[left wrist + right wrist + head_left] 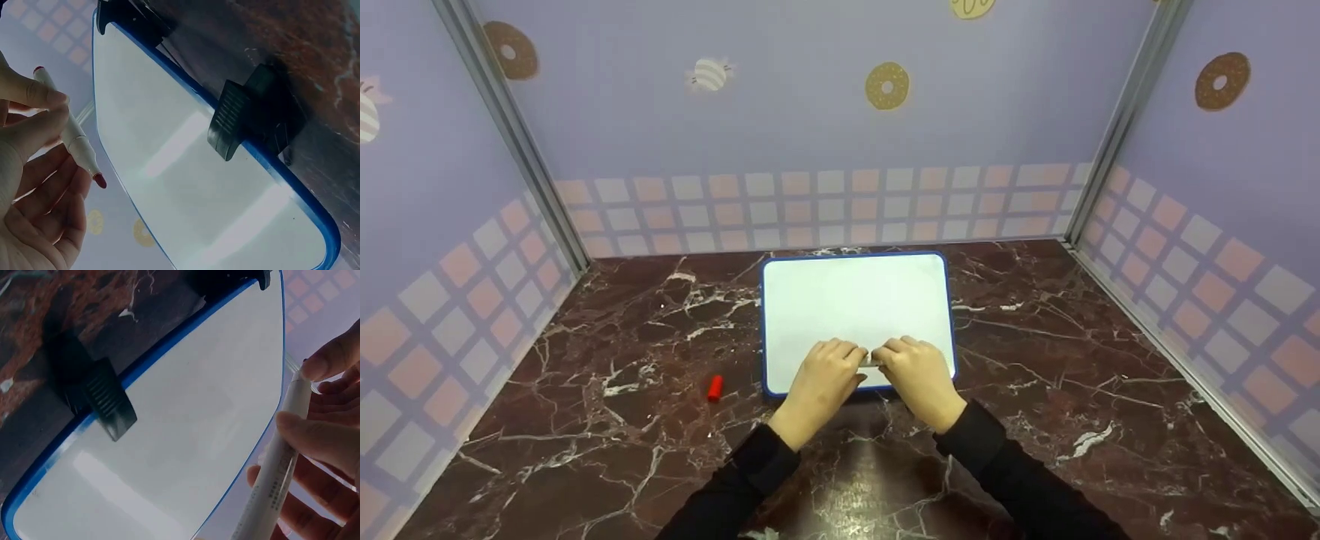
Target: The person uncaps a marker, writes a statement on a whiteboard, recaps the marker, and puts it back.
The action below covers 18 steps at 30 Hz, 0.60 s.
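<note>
Both hands meet over the lower edge of a blue-framed whiteboard (851,300). Between them is a white marker (77,142) with a red tip showing at one end. My left hand (823,379) pinches it near the tip end, its other fingers loosely bent below. My right hand (919,371) grips the barrel farther along with thumb and fingers; grey print shows on the barrel in the right wrist view. Most of the marker is hidden by the hands in the head view. A small red cap (715,388) lies on the table left of the whiteboard.
Black ridged clips, one near the middle of the edge (228,121), grip the whiteboard's frame. The whiteboard is on a dark red marbled table (607,450). Lilac walls (795,127) with doughnut pictures and grey corner posts enclose the table at the back and sides.
</note>
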Each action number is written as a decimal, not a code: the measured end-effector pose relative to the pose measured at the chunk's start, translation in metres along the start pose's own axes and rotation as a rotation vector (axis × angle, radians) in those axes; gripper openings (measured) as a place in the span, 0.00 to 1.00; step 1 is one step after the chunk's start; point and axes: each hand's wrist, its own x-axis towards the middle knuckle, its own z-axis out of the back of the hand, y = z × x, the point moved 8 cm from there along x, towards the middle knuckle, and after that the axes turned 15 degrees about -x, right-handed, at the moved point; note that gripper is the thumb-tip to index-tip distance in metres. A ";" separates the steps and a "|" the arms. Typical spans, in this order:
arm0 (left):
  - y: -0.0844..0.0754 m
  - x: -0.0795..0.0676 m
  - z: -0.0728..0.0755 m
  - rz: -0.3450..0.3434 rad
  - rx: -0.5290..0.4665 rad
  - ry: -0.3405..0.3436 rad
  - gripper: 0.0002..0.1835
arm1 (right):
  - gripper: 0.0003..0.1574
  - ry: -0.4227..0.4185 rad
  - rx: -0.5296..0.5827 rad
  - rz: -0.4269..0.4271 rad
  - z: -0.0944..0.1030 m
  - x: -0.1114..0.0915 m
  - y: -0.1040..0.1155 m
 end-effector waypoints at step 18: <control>0.016 0.001 0.016 0.020 -0.026 -0.093 0.06 | 0.49 0.018 0.371 -0.217 -0.017 0.000 -0.037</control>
